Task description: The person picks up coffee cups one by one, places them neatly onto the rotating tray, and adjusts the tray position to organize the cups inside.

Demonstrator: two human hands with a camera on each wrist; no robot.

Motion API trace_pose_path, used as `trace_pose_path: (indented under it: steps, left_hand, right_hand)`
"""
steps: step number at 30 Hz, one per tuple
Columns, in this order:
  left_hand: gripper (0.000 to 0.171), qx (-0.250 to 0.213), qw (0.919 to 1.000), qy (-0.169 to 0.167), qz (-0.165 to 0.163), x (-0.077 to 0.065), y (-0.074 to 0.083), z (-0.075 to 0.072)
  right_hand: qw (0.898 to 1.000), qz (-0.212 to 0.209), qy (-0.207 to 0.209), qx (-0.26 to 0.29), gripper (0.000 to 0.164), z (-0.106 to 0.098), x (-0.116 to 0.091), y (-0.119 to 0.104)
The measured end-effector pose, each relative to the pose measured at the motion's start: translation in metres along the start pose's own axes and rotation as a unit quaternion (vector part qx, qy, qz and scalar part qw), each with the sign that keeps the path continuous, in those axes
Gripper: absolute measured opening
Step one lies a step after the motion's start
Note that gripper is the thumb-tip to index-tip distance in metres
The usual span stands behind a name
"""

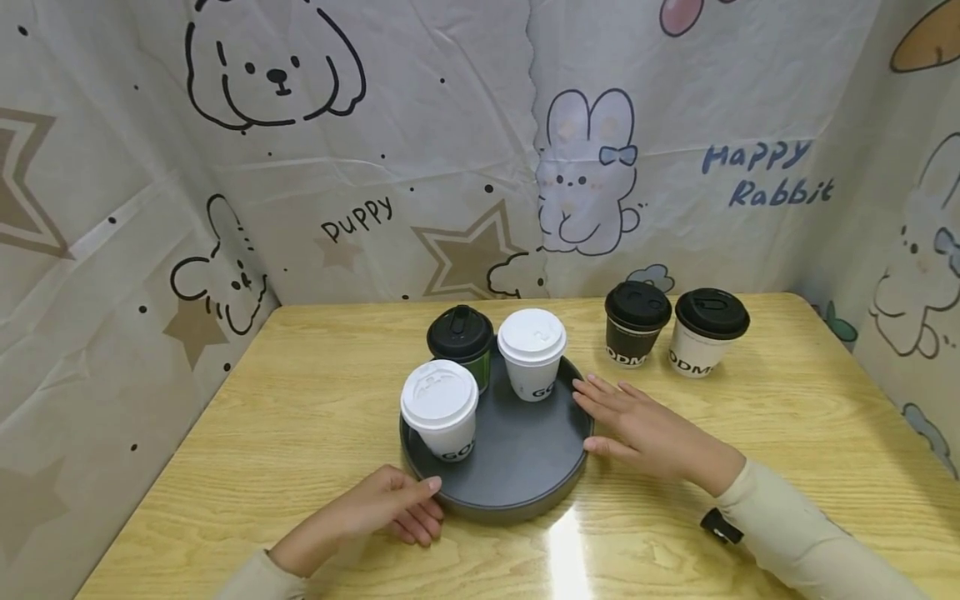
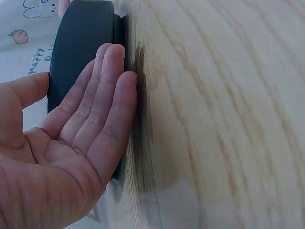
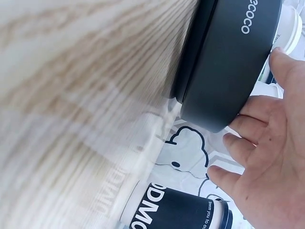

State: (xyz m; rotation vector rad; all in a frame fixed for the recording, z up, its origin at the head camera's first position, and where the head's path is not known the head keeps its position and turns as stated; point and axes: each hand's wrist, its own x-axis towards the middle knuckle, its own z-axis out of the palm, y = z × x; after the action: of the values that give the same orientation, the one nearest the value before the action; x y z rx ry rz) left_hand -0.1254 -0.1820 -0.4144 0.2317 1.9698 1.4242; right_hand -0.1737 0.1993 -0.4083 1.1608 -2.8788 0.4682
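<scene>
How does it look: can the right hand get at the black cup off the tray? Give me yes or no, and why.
Probably yes: the right hand is at the edge of the tray, gripping nothing, and no object visibly stands between it and the black cup.

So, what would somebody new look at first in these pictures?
Probably the round dark tray on the wooden table, holding two white cups and a black-lidded green cup. Two more black-lidded cups stand toward the table's back right. A big puppy drawing sits upper left on the backdrop.
</scene>
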Motion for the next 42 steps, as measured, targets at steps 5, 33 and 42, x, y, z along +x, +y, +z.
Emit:
trace_pose_path:
  steps: [5, 33, 42]
  left_hand:
    - [0.055, -0.021, 0.9997, -0.009, 0.003, 0.000, -0.002, -0.005]
    - [0.057, -0.038, 0.9990, -0.023, 0.003, -0.001, -0.007, -0.014]
    - [0.057, -0.036, 0.9991, -0.020, 0.002, 0.001, -0.005, -0.013]
  right_hand:
    - [1.000, -0.002, 0.004, -0.002, 0.064, 0.000, -0.001, -0.003]
    - [0.995, -0.001, 0.097, 0.005, 0.061, -0.026, -0.009, 0.002]
    - [0.964, 0.038, 0.259, -0.050, 0.058, -0.062, -0.017, 0.037]
